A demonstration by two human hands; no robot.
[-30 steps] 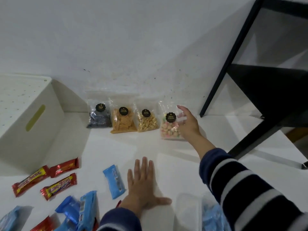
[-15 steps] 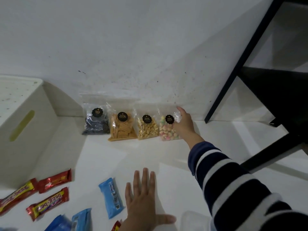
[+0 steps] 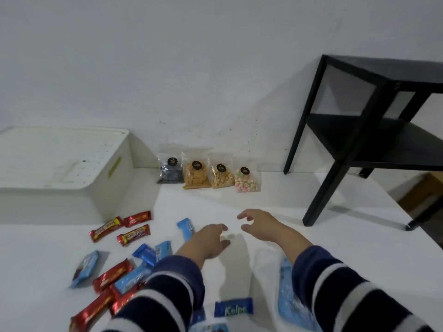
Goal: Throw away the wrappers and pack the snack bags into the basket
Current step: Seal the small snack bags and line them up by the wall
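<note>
Several clear snack bags lean against the wall: a dark one (image 3: 170, 171), an orange cracker one (image 3: 195, 177), a nut one (image 3: 221, 177) and a pastel one (image 3: 246, 182). Red wrappers (image 3: 137, 218) and blue wrappers (image 3: 185, 229) lie scattered on the white floor at the left and near me. My left hand (image 3: 208, 240) and my right hand (image 3: 261, 225) hover over the floor, fingers loosely curled and apart, holding nothing. Both are well short of the bags. A blue wrapper marked Kalpa (image 3: 233, 307) lies between my sleeves.
A white lidded box (image 3: 72, 164) with a slot handle stands at the left. A black side table (image 3: 364, 130) stands at the right, its front leg near my right hand. A clear bag with blue contents (image 3: 291, 293) lies under my right sleeve.
My right hand let go of the pastel bag and drew back towards me. My left hand lifted off the floor and its fingers curled. The view pulled back.
</note>
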